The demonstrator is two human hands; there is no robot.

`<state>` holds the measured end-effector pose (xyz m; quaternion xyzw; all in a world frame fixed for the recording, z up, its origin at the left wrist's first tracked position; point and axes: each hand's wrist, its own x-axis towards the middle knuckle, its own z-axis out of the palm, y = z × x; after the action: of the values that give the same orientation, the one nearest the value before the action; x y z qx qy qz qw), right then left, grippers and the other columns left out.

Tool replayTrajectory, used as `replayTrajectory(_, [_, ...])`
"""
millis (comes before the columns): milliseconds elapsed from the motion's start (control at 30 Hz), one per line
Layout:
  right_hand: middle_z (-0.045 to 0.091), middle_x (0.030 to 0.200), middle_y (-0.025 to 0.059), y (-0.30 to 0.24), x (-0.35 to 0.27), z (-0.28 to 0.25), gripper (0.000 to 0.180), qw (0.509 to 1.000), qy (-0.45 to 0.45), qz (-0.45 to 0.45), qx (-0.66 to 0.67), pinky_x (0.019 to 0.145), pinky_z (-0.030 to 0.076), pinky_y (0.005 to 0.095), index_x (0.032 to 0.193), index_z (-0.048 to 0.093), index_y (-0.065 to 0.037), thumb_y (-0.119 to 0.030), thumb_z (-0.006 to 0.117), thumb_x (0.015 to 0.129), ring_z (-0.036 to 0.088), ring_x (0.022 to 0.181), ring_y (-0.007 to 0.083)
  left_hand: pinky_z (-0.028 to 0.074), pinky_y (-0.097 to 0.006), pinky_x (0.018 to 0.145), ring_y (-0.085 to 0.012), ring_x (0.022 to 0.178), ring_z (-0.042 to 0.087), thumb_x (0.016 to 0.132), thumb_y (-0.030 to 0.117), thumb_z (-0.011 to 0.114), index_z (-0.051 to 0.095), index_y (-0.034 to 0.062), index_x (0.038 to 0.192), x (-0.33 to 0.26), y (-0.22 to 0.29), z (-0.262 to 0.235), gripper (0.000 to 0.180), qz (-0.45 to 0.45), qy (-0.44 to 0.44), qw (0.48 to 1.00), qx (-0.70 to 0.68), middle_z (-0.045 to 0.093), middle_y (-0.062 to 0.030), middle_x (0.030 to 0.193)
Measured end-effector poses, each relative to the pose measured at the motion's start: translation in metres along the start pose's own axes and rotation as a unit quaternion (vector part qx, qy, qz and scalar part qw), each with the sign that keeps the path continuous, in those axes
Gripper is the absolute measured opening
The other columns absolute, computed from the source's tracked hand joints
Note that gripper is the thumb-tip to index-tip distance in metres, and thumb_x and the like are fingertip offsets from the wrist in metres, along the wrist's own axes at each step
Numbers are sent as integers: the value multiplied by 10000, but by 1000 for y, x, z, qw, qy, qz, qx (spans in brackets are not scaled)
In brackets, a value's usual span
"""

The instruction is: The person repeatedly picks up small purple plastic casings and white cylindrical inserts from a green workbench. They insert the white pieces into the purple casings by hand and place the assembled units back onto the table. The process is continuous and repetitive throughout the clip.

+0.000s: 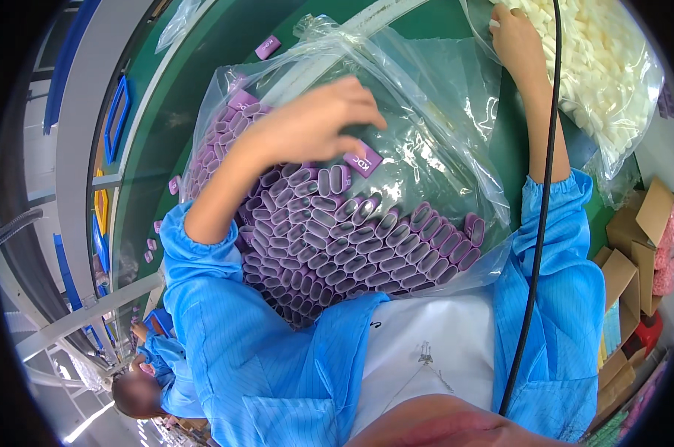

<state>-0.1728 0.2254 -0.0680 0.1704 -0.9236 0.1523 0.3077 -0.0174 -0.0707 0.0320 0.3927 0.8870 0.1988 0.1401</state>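
Note:
My left hand (pixel 326 123) is over a clear plastic bag (pixel 426 112), its fingers curved and apart. Just under its thumb lies one purple oval sleeve (pixel 368 158) with pale lettering; whether the thumb touches it I cannot tell. Many more hollow purple sleeves (pixel 337 246) fill the bag, mostly with their open ends up, packed side by side. Farther off to the right, my right hand (pixel 517 37) is beside a clear bag of cream-white pieces (pixel 601 74). Its fingers are bent together, a small white bit showing at them; what they hold is too small to make out.
Both bags rest on a green tabletop (pixel 154 134). A loose purple sleeve (pixel 267 47) lies at the far left. A black cable (pixel 543 201) hangs down past my right arm. Open cardboard boxes (pixel 627 276) stand at the right. Another person (pixel 166 372) sits at lower left.

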Motion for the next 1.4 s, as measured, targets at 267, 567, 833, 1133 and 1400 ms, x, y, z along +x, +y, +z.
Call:
replayTrajectory(267, [670,917,151,0,6,-2,141,996,21,-57,59,714,524,406,975,667,-33,-72,618,849,641,802,322,470,-350,862,-237,980,581,715,177,817,703,46,967,3,-2,18,305,-73,86,989,-91,607,-57,1022])
replayTrajectory(567, [677,905,51,-123,-20,-63,158,844,-60,-147,512,676,522,304,918,688,-46,2,691,768,636,810,178,508,-281,840,-141,933,637,736,1,802,730,7,1037,19,-12,36,310,-163,385,866,-275,680,-64,1027])
replayTrajectory(833, [680,927,96,-129,-26,-56,136,832,18,-166,530,656,506,294,874,694,4,60,722,754,630,775,201,495,-294,795,-164,868,644,715,66,823,751,44,999,22,0,40,293,-106,365,908,-175,704,-71,937])
replayTrajectory(1133, [667,945,91,-125,-17,-69,161,834,48,-166,524,701,536,324,928,687,-13,15,722,773,645,823,237,489,-270,785,-134,869,633,727,93,835,734,-2,1014,17,-3,33,319,-129,382,869,-287,703,-71,939])
replayTrajectory(1400, [609,910,95,-116,-21,-65,262,847,-20,-257,465,725,515,351,972,656,-7,51,672,717,607,860,273,486,-275,772,-141,844,627,725,122,838,749,37,999,18,-6,37,300,-122,373,884,-253,706,-68,921])
